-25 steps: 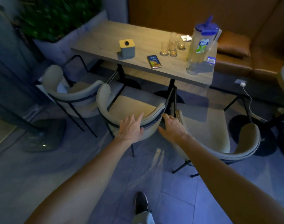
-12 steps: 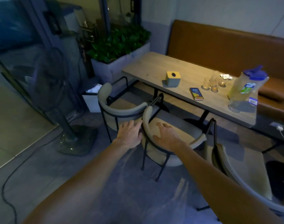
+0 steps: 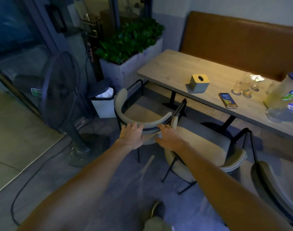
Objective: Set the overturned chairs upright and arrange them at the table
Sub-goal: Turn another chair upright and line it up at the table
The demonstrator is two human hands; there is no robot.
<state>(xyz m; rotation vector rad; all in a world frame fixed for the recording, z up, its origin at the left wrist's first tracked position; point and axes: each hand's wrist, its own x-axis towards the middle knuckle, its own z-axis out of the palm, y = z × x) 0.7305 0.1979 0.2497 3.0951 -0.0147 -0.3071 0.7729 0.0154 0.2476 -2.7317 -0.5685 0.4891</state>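
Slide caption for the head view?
Left hand and right hand rest on the curved back of the leftmost chair at the wooden table.

The jug [image 3: 275,100] runs off the right edge, the right-hand chair [image 3: 269,184] too; the phone [image 3: 228,100] screen is too small to read.

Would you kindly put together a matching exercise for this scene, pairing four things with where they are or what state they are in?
1 phone
2 bin
3 left hand
4 fan

a rests on a chair backrest
b lies flat on the table
c holds crumpled white waste
d stands on a round base

Pairs: 1-b; 2-c; 3-a; 4-d
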